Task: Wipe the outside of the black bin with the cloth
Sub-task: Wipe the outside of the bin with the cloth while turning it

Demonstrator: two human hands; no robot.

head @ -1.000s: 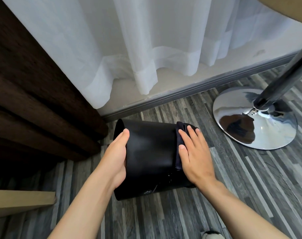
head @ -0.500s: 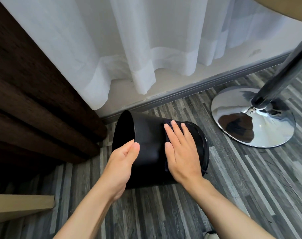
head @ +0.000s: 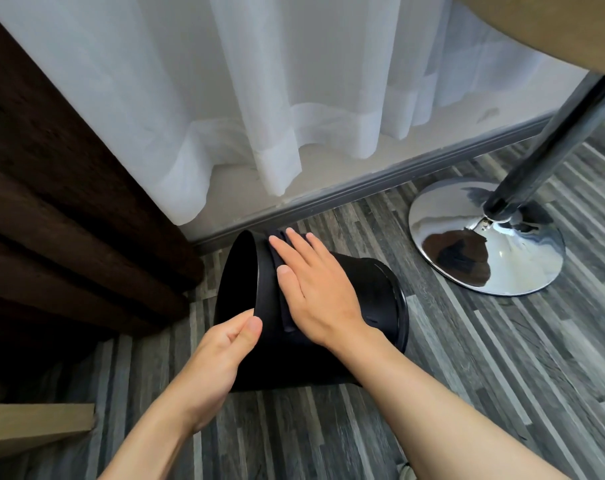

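- Head view: the black bin [head: 370, 289] lay on its side on the floor [head: 502, 375], mouth toward 9 o'clock.
- The left hand [head: 221, 355] pinched the rim; the right hand [head: 315, 289], fingers flat and slightly apart, pressed the dark cloth [head: 283, 299] against the wall.
- Best: keep firm pressure and roll the bin between strokes.
- No readable writing.

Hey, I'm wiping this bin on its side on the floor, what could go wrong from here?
The black bin lies on its round side, so it may roll toward the chrome table base. Only the left hand, pinching the rim, steadies it. The dark cloth sits flat under the right hand, not gripped, so it may slip out.
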